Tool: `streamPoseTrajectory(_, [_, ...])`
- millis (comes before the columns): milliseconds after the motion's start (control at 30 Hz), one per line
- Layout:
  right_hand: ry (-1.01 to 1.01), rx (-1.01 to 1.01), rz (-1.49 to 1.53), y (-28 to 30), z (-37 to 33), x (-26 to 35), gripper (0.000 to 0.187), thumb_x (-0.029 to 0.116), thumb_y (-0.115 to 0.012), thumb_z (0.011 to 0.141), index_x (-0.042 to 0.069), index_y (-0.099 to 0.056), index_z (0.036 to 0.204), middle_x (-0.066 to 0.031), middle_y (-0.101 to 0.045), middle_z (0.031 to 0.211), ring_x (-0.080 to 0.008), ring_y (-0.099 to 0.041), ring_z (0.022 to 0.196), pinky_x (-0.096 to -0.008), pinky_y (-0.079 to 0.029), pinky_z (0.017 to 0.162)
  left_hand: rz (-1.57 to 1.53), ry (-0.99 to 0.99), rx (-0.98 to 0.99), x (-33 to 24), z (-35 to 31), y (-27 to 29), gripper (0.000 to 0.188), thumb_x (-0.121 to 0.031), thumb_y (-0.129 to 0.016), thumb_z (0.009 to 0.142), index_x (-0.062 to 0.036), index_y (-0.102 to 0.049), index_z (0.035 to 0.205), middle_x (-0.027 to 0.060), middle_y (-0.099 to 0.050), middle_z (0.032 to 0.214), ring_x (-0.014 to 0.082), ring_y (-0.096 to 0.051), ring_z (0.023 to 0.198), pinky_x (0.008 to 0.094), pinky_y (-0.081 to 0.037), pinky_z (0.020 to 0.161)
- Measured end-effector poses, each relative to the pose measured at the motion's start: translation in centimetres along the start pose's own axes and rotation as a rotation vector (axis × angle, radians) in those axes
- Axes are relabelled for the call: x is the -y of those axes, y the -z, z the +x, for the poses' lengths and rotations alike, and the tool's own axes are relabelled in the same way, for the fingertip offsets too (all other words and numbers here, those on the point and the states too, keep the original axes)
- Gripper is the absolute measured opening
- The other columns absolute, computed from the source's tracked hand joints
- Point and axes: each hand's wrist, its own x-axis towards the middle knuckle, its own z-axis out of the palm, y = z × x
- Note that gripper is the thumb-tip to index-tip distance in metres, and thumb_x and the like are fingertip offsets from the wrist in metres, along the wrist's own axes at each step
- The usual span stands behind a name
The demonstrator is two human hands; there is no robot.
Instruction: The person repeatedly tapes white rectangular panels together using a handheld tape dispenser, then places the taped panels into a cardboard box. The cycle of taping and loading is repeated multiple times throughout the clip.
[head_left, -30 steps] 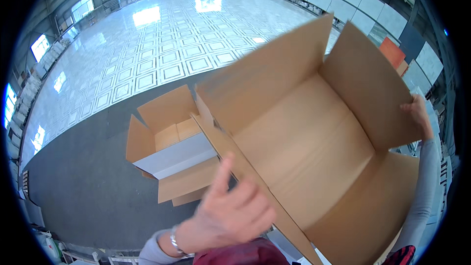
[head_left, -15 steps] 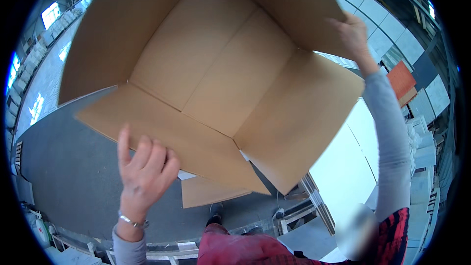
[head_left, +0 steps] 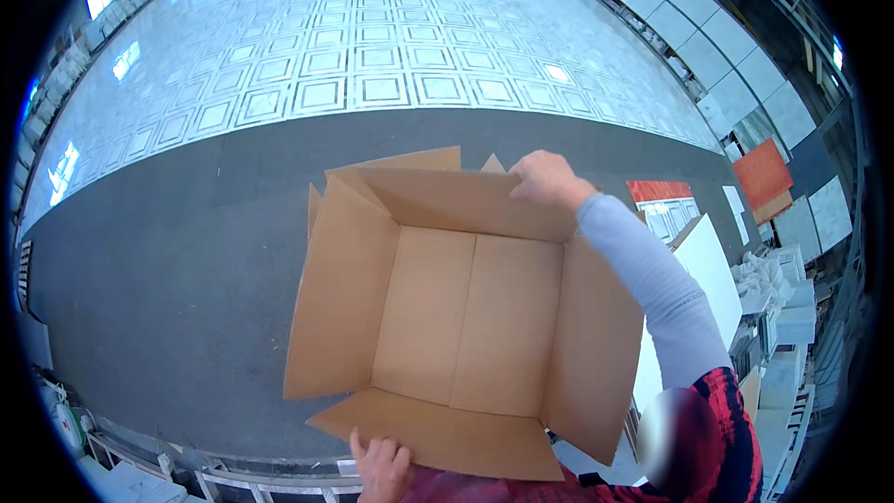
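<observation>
A large brown cardboard box point(head_left: 507, 317) is in front of my body, its open side up toward me and its flaps spread outward. The inner bottom, with a seam down its middle, holds nothing. My right hand point(head_left: 549, 179) is closed over the upper edge of the far side, near the right corner. At the near flap, my left hand point(head_left: 383, 468) has its fingers curled on the outer edge, left of the middle; part of this hand is cut off by the picture's lower rim. The outside of the box's bottom is hidden.
A grey floor point(head_left: 177, 270) lies left and beyond. Farther off, shiny pale patterned tiles point(head_left: 372, 56) cover a wide area. To the right stand a white-topped surface point(head_left: 708, 270), an orange-red panel point(head_left: 763, 172) and stacked white slabs point(head_left: 796, 317). A pale railing-like frame point(head_left: 270, 482) runs behind the near edge.
The box has come down and turned level, from high in front to close against my body. Both hands moved lower with it; my left hand's fingers have curled onto the near flap.
</observation>
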Motion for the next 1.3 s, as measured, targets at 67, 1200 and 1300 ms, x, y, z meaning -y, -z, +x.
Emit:
streamPoseTrajectory(67, [0.036,-0.038,0.054,1.5,0.4,-1.1,0.033,0.031,-0.072,0.068,0.012,-0.071,0.094,-0.0113,-0.068,0.091,-0.0303,-0.064,0.09,-0.0402,-0.05,0.077,0.079,-0.034,0.263,1.6,-1.6,1.0,0.036,-0.03,-0.046,0.085,-0.0105,-0.045,0.115,0.0161,-0.051,0.112,0.0325,-0.057,0.099,0.0524,-0.036,0.1])
streamPoseTrajectory(1200, [0.305,-0.289,1.715,-7.0,-17.0,-35.3,0.077,0.048,-0.067,0.082,0.006,-0.036,0.139,-0.0061,-0.049,0.132,-0.0205,-0.046,0.123,-0.0366,-0.039,0.103,-1.543,0.424,-0.368,9.2,6.4,16.4,0.063,0.003,-0.069,0.064,0.0029,-0.05,0.125,0.0144,-0.062,0.113,0.027,-0.062,0.103,0.0381,-0.049,0.09])
streamPoseTrajectory(1300, [0.149,-0.412,1.711,-7.7,-15.2,-35.6,0.065,0.042,-0.065,0.086,0.005,-0.042,0.133,-0.0059,-0.053,0.126,-0.0183,-0.051,0.115,-0.0346,-0.042,0.098,-1.585,0.45,-0.357,8.7,6.9,16.5,0.064,0.002,-0.069,0.063,0.0031,-0.05,0.123,0.0144,-0.062,0.112,0.0272,-0.061,0.102,0.0388,-0.049,0.09])
